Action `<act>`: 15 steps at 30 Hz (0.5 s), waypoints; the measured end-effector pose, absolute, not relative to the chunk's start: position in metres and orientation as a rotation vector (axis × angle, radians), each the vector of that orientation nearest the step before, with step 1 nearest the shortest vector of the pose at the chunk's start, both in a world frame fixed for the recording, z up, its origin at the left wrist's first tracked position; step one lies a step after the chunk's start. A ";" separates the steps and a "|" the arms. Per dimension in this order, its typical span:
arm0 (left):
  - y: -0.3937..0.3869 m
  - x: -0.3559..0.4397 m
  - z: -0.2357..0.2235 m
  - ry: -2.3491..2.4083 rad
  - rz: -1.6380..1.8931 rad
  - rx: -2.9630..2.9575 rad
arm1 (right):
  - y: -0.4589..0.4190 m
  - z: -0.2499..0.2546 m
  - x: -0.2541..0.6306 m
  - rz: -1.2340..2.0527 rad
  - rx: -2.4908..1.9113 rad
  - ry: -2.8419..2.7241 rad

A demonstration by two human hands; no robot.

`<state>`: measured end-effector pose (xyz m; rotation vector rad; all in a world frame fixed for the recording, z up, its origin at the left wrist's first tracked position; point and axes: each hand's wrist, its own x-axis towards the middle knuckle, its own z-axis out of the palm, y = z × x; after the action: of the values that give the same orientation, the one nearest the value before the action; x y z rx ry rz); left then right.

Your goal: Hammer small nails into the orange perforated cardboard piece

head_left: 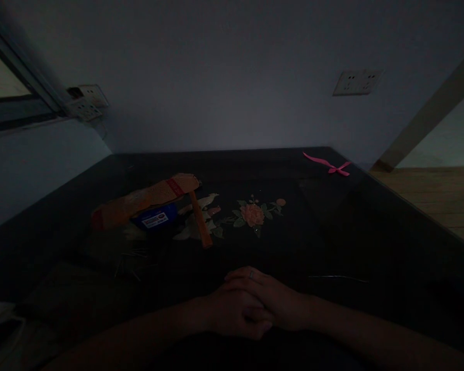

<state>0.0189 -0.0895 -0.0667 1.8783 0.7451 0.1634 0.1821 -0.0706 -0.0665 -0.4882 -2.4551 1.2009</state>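
Observation:
In dim light, my left hand and my right hand are clasped together over the near side of the dark table. The right one, with a ring on a finger, lies across the top of the left, whose fingers are curled in. No tool shows in either of them. Beyond them lies an orange-brown wooden handle; its far end meets a crumpled brown packet with red bands. A blue item with a white label sits against that packet. Several thin metal pieces lie scattered left of my hands.
A thin wire-like strip lies right of my hands. Farther back on the right is a pink ribbon. The tabletop carries a flower pattern. Behind it rises a wall with a socket plate. A pale object stands at the near left.

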 end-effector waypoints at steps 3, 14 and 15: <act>-0.089 0.018 -0.069 0.740 0.154 1.893 | -0.070 -0.067 0.182 1.182 -0.483 -2.456; -0.090 0.016 -0.068 0.814 0.079 1.899 | -0.072 -0.065 0.183 1.203 -0.499 -2.450; -0.090 0.016 -0.066 0.829 0.067 1.904 | -0.072 -0.066 0.183 1.206 -0.496 -2.448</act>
<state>0.0158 -0.0902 -0.0664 1.9037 0.8291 0.0673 0.1827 -0.0719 -0.0657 -0.4962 -2.4485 1.2064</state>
